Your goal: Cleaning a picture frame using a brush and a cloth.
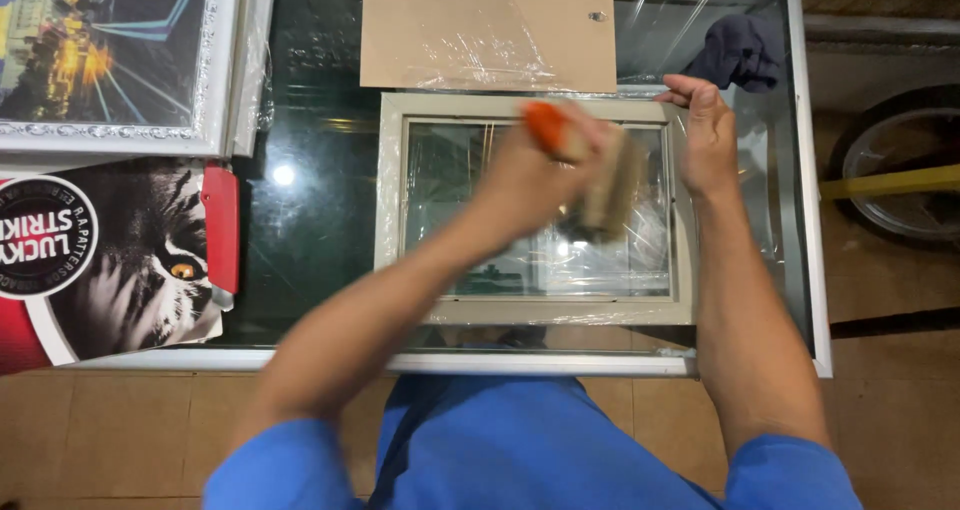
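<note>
Picture frame [390, 220], pale, wrapped in clear film, laid flat on a glass table [310, 260]. Brush [600, 175], orange-handled and blurred, is gripped by the closed left hand [530, 175] above the frame's glass. The frame's top right corner is pinched by the right hand [705, 135]. Brown board [480, 30] lies just beyond; dark cloth [740, 50] nearby.

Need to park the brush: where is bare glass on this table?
Bare dark glass lies between the beige picture frame and the tiger-print poster. A narrower strip runs right of the frame to the table's white edge. The back is crowded: brown backing board, dark cloth.
</note>
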